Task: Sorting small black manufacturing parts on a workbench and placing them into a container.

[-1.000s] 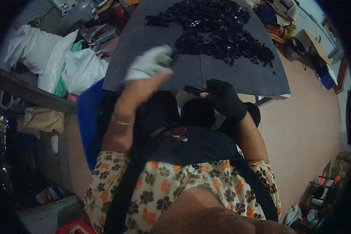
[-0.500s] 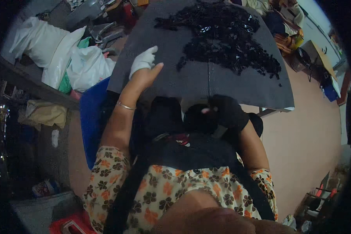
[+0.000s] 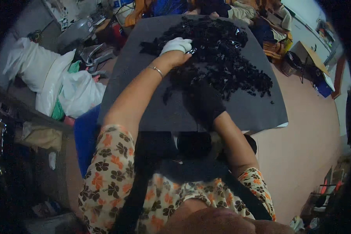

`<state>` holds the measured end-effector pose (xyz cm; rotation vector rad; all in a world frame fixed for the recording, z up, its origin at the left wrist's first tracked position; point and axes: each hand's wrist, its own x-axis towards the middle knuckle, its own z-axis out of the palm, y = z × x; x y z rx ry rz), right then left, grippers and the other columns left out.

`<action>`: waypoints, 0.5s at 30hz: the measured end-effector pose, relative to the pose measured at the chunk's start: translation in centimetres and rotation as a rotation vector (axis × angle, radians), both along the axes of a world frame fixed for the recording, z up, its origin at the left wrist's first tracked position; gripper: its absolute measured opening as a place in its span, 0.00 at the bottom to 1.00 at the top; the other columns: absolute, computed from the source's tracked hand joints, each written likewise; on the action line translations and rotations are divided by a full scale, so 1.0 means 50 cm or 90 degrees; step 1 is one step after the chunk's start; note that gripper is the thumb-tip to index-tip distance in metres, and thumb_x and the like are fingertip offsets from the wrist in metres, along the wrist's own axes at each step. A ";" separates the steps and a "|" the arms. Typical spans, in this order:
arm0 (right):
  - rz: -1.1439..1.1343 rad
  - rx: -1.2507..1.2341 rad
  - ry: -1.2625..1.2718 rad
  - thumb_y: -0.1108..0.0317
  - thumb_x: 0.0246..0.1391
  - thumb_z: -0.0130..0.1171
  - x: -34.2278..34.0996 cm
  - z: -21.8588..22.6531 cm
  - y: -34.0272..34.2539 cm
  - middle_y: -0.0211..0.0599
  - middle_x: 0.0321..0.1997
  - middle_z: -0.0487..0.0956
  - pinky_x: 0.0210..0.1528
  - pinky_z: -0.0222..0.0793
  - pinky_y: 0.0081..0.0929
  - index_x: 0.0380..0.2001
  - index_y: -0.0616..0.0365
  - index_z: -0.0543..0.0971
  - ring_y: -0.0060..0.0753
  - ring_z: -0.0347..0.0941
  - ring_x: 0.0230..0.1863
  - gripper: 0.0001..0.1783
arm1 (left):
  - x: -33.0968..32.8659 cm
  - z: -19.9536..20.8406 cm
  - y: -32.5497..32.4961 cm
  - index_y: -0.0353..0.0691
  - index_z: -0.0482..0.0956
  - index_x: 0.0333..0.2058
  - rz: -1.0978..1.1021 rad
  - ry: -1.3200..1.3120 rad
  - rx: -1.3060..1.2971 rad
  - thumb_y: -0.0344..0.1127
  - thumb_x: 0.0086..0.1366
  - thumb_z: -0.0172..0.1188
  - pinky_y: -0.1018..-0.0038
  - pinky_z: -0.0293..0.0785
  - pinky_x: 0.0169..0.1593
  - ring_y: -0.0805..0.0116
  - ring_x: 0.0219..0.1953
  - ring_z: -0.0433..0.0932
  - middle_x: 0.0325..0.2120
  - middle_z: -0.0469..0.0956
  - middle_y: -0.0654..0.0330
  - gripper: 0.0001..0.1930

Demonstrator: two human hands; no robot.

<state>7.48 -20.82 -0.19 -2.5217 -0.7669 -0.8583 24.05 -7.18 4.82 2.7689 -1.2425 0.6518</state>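
A wide pile of small black parts (image 3: 230, 62), some of them glossy, spreads over the far half of the grey table (image 3: 144, 101). At the pile's left side is my left hand (image 3: 176, 47), in a white glove that leaves the thumb bare. Its thumb and fingers close on a small shiny black piece (image 3: 191, 51), whose kind I cannot make out. My right hand (image 3: 202, 99), in a black glove, reaches over the table to the near edge of the pile. Its fingers blend into the dark parts, so their pose is hidden.
White sacks (image 3: 80, 91) are heaped left of the table, above a blue panel (image 3: 85, 132) by its edge. Beyond the far right corner a person (image 3: 279, 21) sits. A black basket (image 3: 290, 64) and a cardboard box (image 3: 310, 58) stand on the right.
My left hand has moved right and forward from bare table to the pile, closing on a piece. My right hand has gone from my lap up over the table. The view has shifted.
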 end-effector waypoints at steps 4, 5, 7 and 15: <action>0.024 0.117 0.076 0.64 0.49 0.49 -0.016 0.020 0.010 0.49 0.37 0.74 0.41 0.67 0.40 0.40 0.58 0.75 0.51 0.70 0.40 0.16 | 0.032 0.041 -0.092 0.42 0.73 0.45 0.032 0.042 0.068 0.48 0.56 0.55 0.65 0.67 0.51 0.54 0.52 0.66 0.49 0.70 0.56 0.22; 0.001 0.012 0.126 0.65 0.48 0.50 -0.021 0.021 0.013 0.48 0.34 0.74 0.39 0.68 0.40 0.36 0.58 0.76 0.50 0.70 0.37 0.13 | 0.046 0.047 -0.118 0.42 0.73 0.45 0.025 0.040 0.069 0.48 0.56 0.55 0.65 0.67 0.51 0.54 0.52 0.66 0.49 0.70 0.56 0.22; -0.029 -0.095 0.178 0.65 0.48 0.50 -0.017 -0.004 0.010 0.47 0.31 0.75 0.36 0.68 0.41 0.33 0.58 0.77 0.49 0.71 0.34 0.11 | 0.082 0.055 -0.164 0.43 0.72 0.48 0.006 0.038 0.090 0.51 0.56 0.56 0.64 0.66 0.52 0.54 0.55 0.64 0.50 0.69 0.56 0.24; 0.069 -0.011 0.162 0.63 0.47 0.53 -0.026 0.011 0.018 0.46 0.27 0.75 0.30 0.68 0.41 0.29 0.57 0.77 0.49 0.72 0.29 0.10 | 0.216 -0.016 -0.234 0.51 0.73 0.47 -0.113 -0.043 0.075 0.59 0.52 0.55 0.62 0.71 0.45 0.55 0.42 0.74 0.41 0.75 0.57 0.27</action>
